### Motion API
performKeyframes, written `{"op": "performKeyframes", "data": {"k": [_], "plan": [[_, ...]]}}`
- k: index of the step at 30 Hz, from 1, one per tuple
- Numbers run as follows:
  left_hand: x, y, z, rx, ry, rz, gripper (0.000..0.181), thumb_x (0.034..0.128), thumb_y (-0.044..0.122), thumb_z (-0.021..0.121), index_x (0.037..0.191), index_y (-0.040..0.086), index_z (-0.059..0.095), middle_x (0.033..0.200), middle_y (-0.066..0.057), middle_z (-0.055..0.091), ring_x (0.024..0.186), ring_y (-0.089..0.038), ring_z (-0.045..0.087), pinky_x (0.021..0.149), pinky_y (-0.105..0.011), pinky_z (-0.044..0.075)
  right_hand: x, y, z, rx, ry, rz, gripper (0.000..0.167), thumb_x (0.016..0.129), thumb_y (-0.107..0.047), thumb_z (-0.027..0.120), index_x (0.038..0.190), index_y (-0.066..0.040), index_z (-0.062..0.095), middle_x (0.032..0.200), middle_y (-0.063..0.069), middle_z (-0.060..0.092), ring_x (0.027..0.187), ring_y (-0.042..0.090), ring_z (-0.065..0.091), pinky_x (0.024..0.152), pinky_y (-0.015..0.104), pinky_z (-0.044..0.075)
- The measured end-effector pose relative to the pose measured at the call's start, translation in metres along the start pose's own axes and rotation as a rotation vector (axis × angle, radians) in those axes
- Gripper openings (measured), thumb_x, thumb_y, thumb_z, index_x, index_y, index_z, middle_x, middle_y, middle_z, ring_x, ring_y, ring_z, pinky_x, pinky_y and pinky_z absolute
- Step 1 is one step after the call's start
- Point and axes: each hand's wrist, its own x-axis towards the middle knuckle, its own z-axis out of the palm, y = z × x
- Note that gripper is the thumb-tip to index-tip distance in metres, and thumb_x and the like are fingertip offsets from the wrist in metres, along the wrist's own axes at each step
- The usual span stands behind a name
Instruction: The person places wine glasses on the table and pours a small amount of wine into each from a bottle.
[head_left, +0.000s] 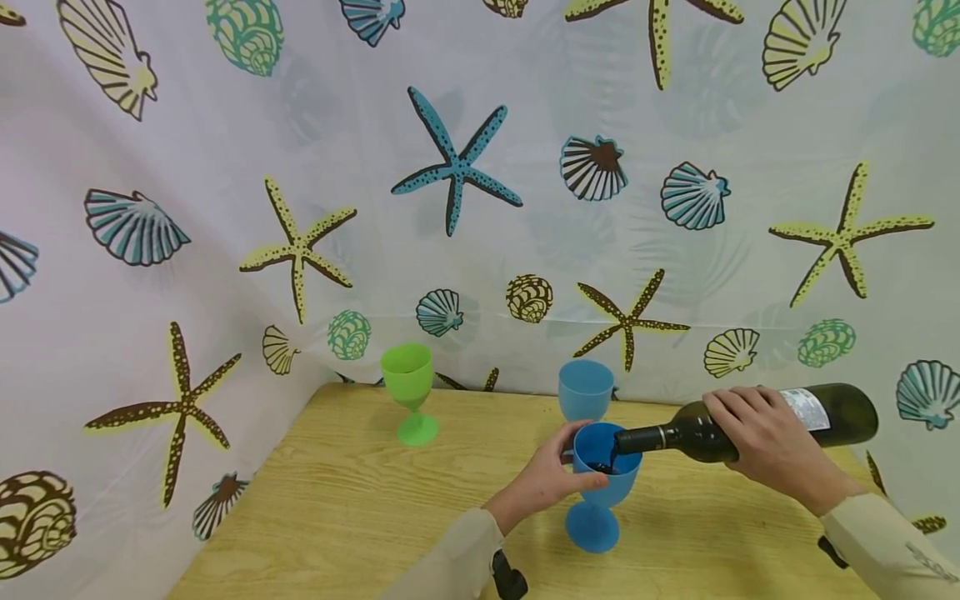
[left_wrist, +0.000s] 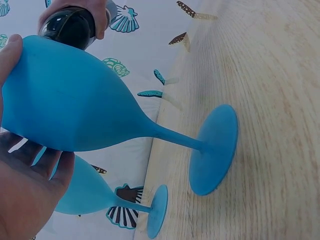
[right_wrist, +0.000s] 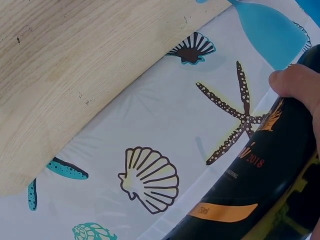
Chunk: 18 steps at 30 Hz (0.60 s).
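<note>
My left hand (head_left: 546, 477) holds a blue goblet (head_left: 606, 493) by its bowl, thumb on the near side and fingers round the back. In the left wrist view the goblet's foot (left_wrist: 214, 150) is by the tabletop; whether it touches, I cannot tell. A dark wine bottle (head_left: 701, 435) lies nearly level in the grip of my right hand (head_left: 772, 442). Its mouth is over the goblet's rim, and dark liquid (head_left: 602, 467) shows inside the bowl. The right wrist view shows the bottle's dark label (right_wrist: 235, 182) and my right thumb (right_wrist: 295, 82).
Just behind the held goblet stands a lighter blue goblet (head_left: 585, 390). A green goblet (head_left: 408, 375) stands at the back left of the wooden table (head_left: 337, 517). A white curtain (head_left: 525, 233) printed with shells and starfish hangs behind the table and along its left side.
</note>
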Motion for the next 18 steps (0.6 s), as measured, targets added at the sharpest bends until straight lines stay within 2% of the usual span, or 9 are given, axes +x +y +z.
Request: {"op": "performKeyframes", "data": {"k": [9,13,16,18], "plan": [[-0.001,0.002,-0.001,-0.009,-0.001,-0.011,0.070,0.0850,0.026,0.073,0.144,0.018,0.036,0.136,-0.001,0.047,0.122,-0.021,0.047,0.098,-0.039,0.041,0.000,0.001,0.002,0.007,0.004,0.010,0.091,0.036,-0.023,0.095,0.114,0.005,0.057,0.102,0.019,0.060,0.087,0.037,0.056,0.073,0.053,0.045],[-0.001,0.003,-0.001,-0.015,-0.003,-0.010,0.071,0.0850,0.025,0.073,0.145,0.015,0.036,0.136,-0.002,0.047,0.122,-0.021,0.047,0.099,-0.040,0.040,-0.001,0.001,0.003,0.005,0.004,0.009,0.090,0.036,-0.023,0.095,0.113,0.005,0.057,0.102,0.019,0.060,0.087,0.037,0.056,0.073,0.053,0.045],[-0.006,0.013,0.000,-0.020,-0.009,-0.011,0.070,0.0858,0.022,0.072,0.144,0.009,0.036,0.136,-0.005,0.047,0.121,-0.024,0.048,0.098,-0.041,0.040,-0.001,0.001,0.003,0.001,0.004,0.005,0.091,0.035,-0.024,0.095,0.113,0.005,0.058,0.102,0.019,0.060,0.087,0.037,0.056,0.072,0.053,0.045],[-0.005,0.013,0.000,-0.023,-0.010,-0.013,0.070,0.0858,0.021,0.072,0.144,0.008,0.036,0.135,-0.006,0.047,0.121,-0.024,0.048,0.098,-0.041,0.040,-0.001,0.002,0.003,0.001,0.004,0.002,0.092,0.034,-0.024,0.095,0.113,0.005,0.058,0.102,0.019,0.060,0.087,0.037,0.056,0.072,0.053,0.045]]}}
